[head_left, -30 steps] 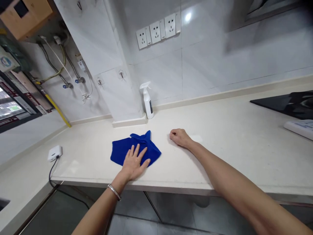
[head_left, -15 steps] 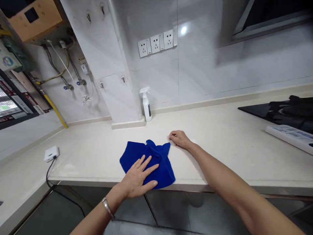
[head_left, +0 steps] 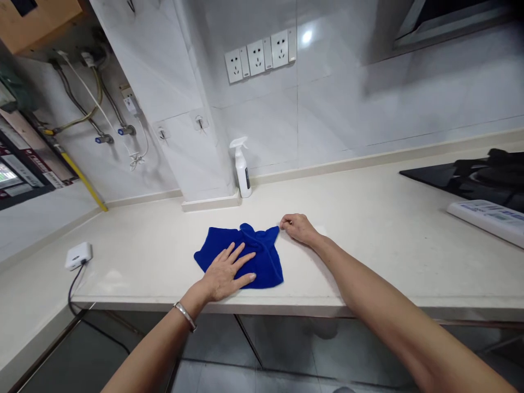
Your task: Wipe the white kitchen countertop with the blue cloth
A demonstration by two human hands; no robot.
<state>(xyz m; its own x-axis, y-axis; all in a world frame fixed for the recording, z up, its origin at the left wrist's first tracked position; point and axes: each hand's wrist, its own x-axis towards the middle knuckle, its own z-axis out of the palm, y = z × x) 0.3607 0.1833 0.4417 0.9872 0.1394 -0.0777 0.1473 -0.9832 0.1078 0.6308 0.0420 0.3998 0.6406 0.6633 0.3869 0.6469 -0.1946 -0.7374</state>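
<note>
A blue cloth (head_left: 262, 256) lies bunched on the cream countertop (head_left: 368, 240) near its front edge. My left hand (head_left: 227, 271) lies flat on the cloth with fingers spread, a bracelet on its wrist. My right hand (head_left: 298, 227) rests on the counter just right of the cloth, fingers curled into a loose fist, its fingertips at the cloth's upper right corner. I cannot make out whether they pinch that corner.
A white spray bottle (head_left: 243, 168) stands by the wall behind the cloth. A small white box with a black cable (head_left: 77, 255) sits at the left. A black hob (head_left: 475, 177) and a white flat device (head_left: 487, 215) are at the right. Wall sockets (head_left: 257, 54) are above.
My left hand slid the cloth to the right along the counter, then back a little from the front edge. My right hand stayed in place; the cloth's corner now reaches it.
</note>
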